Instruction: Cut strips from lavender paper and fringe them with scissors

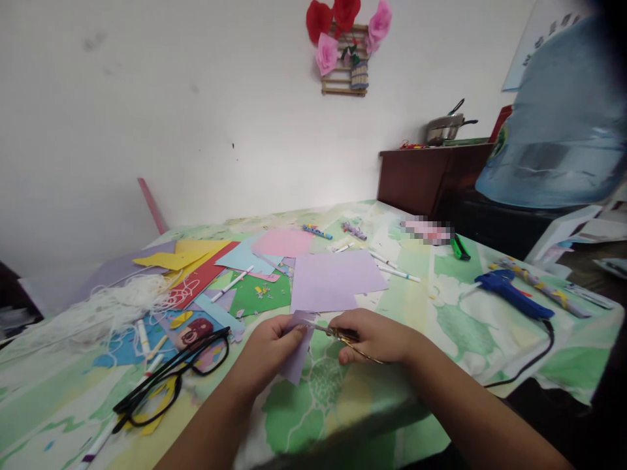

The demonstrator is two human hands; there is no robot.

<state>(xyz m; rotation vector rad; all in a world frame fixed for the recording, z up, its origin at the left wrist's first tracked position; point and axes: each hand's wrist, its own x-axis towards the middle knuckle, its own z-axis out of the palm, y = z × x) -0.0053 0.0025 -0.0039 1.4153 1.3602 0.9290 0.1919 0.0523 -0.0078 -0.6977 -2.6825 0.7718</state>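
Note:
My left hand (274,346) pinches a small strip of purple paper (296,365) between thumb and fingers, near the front of the table. In my right hand (375,336) is a pair of scissors (350,343) with gold-coloured handles, fingers closed round them. The blades point left and meet the strip beside my left thumb; whether they are parted I cannot tell. Just beyond both hands lies a larger sheet of purple paper (333,281), flat on the patterned tablecloth (294,424).
Black glasses (179,375), white string (132,300) and coloured paper (203,271) spread over the left side. Markers (399,273) lie past the purple sheet. On the right are a blue glue gun (514,297) with its cord and a green cutter (459,247). A water bottle (553,130) stands behind.

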